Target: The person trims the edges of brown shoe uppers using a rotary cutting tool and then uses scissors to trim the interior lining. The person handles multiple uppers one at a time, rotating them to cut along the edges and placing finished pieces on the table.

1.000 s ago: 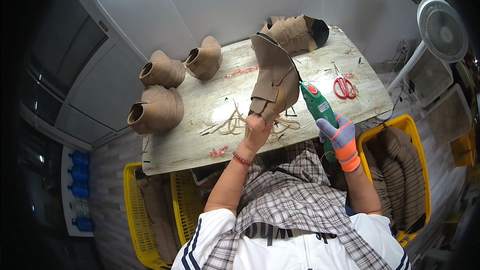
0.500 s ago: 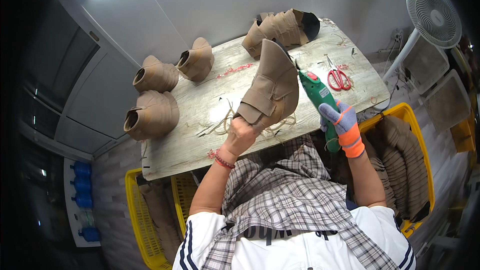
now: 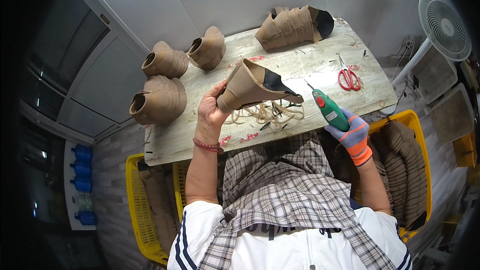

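Note:
My left hand [image 3: 211, 111] grips the heel end of a tan boot upper [image 3: 252, 85], which lies tilted above the wooden table [image 3: 310, 60], its black lining showing toward the right. My right hand [image 3: 352, 132], in a grey and orange glove, holds a green electric hand tool [image 3: 327, 110] whose thin tip points up-left toward the upper without touching it. Tan trimmed strips [image 3: 265, 115] lie on the table under the upper.
Stacks of tan uppers stand at the left [image 3: 160, 101], [image 3: 165, 61], [image 3: 207, 49] and at the back [image 3: 292, 26]. Red scissors [image 3: 347, 77] lie at the right. Yellow baskets with more uppers sit at the left [image 3: 137, 205] and right [image 3: 415, 170]. A white fan [image 3: 442, 25] stands beyond.
My left hand has swung the boot upper from standing upright down to a low, sideways tilt and moved it left. The green tool has drawn slightly away from it.

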Motion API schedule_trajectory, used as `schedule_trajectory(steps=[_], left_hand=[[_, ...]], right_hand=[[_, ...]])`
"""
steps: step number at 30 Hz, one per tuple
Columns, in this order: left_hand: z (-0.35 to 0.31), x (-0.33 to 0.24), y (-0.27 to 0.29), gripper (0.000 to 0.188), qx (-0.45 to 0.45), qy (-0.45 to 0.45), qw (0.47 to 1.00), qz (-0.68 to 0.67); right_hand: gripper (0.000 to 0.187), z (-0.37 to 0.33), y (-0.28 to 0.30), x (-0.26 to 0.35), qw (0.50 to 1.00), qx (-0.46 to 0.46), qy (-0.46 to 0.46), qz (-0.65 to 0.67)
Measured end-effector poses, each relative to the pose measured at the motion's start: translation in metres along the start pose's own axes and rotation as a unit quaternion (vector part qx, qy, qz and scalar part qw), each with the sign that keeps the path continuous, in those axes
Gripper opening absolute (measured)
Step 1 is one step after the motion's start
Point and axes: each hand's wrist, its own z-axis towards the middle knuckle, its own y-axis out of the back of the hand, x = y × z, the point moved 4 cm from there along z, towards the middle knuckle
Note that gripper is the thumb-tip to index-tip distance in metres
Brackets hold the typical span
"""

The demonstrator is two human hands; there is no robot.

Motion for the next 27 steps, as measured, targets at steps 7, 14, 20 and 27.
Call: schedule_trajectory(steps=[7, 14, 20, 27], left_hand=[[-0.002, -0.002, 0.032, 0.027, -0.044, -0.004, 0.996, -0.081], [0.000, 0.016, 0.018, 0.024, -0.080, 0.014, 0.992, -0.098], [0.004, 0.021, 0.026, 0.023, -0.080, 0.019, 0.992, -0.096], [0.007, 0.024, 0.019, 0.024, -0.074, 0.007, 0.994, -0.082]], right_hand=[[0.058, 0.000, 0.006, 0.007, 0.994, -0.015, 0.100, -0.032], [0.059, 0.002, 0.005, 0.012, 0.988, -0.023, 0.143, -0.049], [0.060, 0.005, 0.002, 0.022, 0.988, -0.012, 0.154, -0.025], [0.060, 0.007, -0.001, 0.033, 0.988, -0.006, 0.154, -0.017]])
